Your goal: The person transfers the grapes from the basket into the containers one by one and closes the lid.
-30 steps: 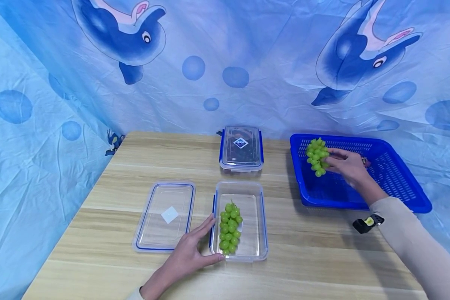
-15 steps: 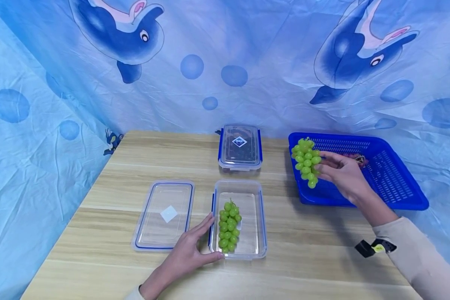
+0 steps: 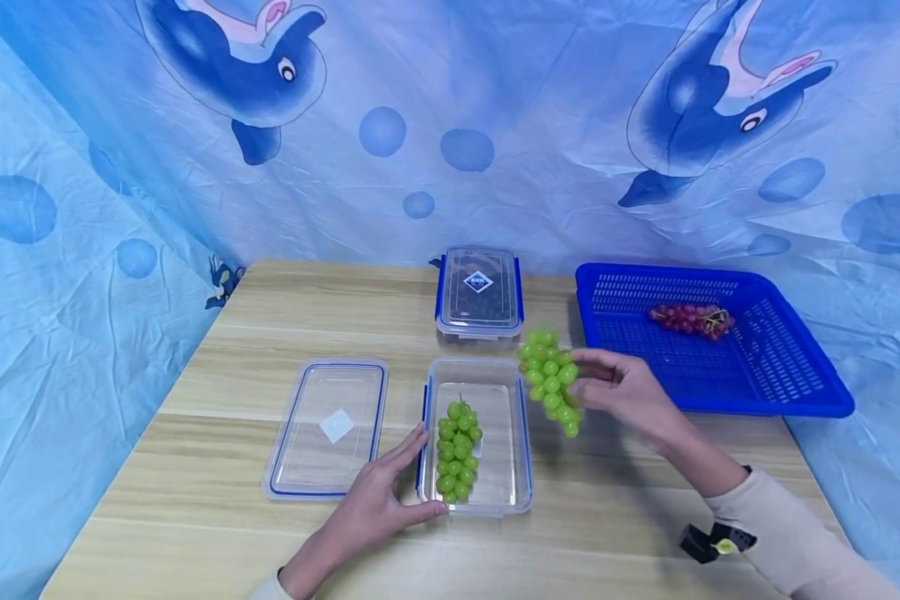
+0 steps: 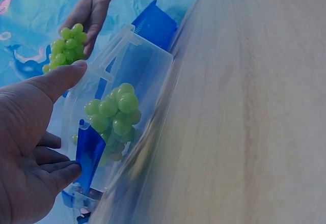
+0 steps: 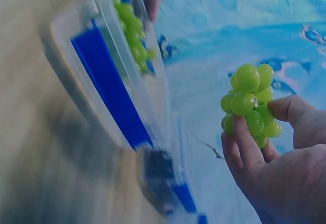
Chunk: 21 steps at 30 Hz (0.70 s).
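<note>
In the head view, my right hand (image 3: 622, 396) pinches a bunch of green grapes (image 3: 550, 379) between thumb and fingers, close to the right side of a lidless clear food container (image 3: 504, 483). The right wrist view shows the fingertips on these held grapes (image 5: 249, 99). Another green bunch (image 3: 457, 450) lies lengthwise along the container's left half. My left hand (image 3: 378, 500) rests at the container's front left corner, fingers along its left side and thumb at the front edge. In the left wrist view its fingertips are at the blue side latch (image 4: 89, 155).
A clear lid (image 3: 326, 433) with a blue seal lies left of the container. Behind stands a lidded container (image 3: 482, 292) with dark contents. At the back right, a blue plastic basket (image 3: 720, 392) holds a bunch of red grapes (image 3: 693, 321). A patterned blue cloth hangs behind the table.
My right hand has carried the green grapes from over the blue basket leftward and nearer to the open container, uncovering the red grapes. The left hand has stayed at the container.
</note>
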{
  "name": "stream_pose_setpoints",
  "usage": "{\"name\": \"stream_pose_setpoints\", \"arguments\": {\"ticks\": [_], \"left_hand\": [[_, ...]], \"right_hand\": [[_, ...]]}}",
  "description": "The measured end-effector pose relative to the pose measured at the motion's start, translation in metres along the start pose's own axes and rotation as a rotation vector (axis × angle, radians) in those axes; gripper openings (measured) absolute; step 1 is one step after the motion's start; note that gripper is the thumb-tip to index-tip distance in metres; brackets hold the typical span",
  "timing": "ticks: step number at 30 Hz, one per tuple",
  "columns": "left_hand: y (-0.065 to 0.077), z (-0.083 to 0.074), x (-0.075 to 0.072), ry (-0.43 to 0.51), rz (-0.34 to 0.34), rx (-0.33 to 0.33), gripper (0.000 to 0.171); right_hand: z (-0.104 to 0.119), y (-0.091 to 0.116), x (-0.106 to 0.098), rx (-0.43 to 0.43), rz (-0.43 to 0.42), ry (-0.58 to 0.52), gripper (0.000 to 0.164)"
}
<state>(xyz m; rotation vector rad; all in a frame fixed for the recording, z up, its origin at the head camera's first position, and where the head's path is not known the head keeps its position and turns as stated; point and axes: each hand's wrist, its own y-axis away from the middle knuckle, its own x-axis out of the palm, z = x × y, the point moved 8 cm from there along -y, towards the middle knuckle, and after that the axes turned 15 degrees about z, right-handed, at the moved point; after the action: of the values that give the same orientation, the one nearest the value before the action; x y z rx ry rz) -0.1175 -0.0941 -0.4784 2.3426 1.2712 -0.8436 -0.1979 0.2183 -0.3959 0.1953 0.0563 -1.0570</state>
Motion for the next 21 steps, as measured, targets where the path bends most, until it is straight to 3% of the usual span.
{"name": "stream_pose_setpoints", "arguments": {"ticks": [10, 16, 21], "left_hand": [[0.000, -0.001, -0.001, -0.010, -0.002, 0.005, 0.101], [0.000, -0.001, -0.001, -0.004, 0.003, -0.006, 0.102], [0.000, 0.000, -0.001, -0.001, 0.010, -0.026, 0.104]], "right_hand": [[-0.030, -0.010, 0.048, 0.064, 0.099, -0.035, 0.059], [-0.038, -0.015, 0.058, 0.054, 0.116, -0.020, 0.053], [-0.038, -0.016, 0.064, 0.079, 0.108, 0.054, 0.052]]}}
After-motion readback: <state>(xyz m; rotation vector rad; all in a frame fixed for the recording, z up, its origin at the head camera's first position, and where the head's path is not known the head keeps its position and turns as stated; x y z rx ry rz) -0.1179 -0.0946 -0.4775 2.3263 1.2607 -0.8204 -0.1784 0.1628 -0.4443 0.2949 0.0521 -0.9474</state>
